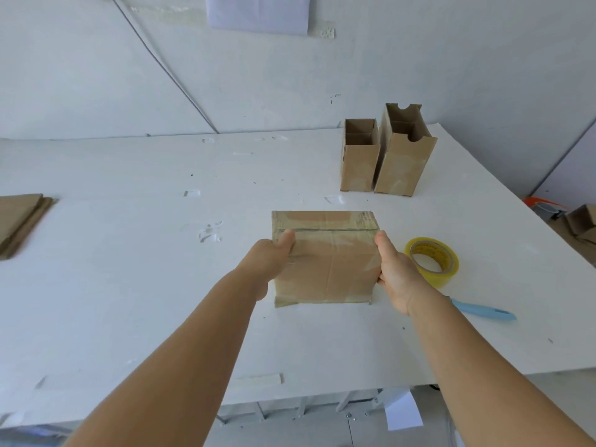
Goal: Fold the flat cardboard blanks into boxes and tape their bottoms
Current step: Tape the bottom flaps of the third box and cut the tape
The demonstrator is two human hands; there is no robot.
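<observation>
A folded brown cardboard box (329,266) stands on the white table (129,285), its taped face toward me. My left hand (267,262) grips its left side, thumb on the near face. My right hand (396,272) grips its right side, fingers curled round the edge. Just right of the box lies a yellow tape roll (432,261). A blue-handled cutter (483,311) lies nearer me, partly hidden by my right wrist.
Two finished boxes (387,156) stand upright with open tops at the table's back right. A stack of flat cardboard blanks (19,221) lies at the left edge. More cardboard (583,221) sits beyond the table's right edge. A wall rises behind the table.
</observation>
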